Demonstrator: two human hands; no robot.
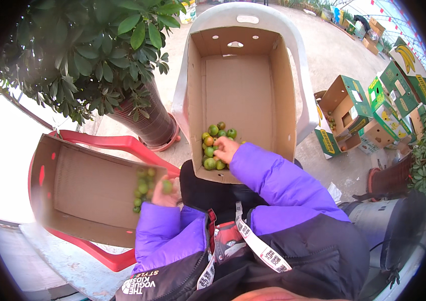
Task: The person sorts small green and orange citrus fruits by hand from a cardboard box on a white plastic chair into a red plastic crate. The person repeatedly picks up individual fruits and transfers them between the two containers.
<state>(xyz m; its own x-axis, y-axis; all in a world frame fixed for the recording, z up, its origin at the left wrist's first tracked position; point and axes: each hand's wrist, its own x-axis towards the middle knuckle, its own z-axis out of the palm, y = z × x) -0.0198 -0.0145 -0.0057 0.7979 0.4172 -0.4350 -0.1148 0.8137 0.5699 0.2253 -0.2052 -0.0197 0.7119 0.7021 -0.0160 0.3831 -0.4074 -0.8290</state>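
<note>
My left hand (161,198) holds a green tomato (167,187) at the near end of the left cardboard box (92,188). Several mostly green tomatoes (142,187) lie in that box, beside the hand. My right hand (226,149) reaches into the front cardboard box (237,90), its fingers down among a cluster of green and orange-tinged tomatoes (209,151) in the near left corner. Whether those fingers grip a tomato is hidden from me. The rest of this box's floor shows bare cardboard.
The front box rests on a white plastic chair (303,94), the left one on a red plastic chair (111,259). A leafy plant in a ribbed pot (141,116) stands between. Green banana cartons (355,101), one holding tomatoes (330,121), are stacked at the right.
</note>
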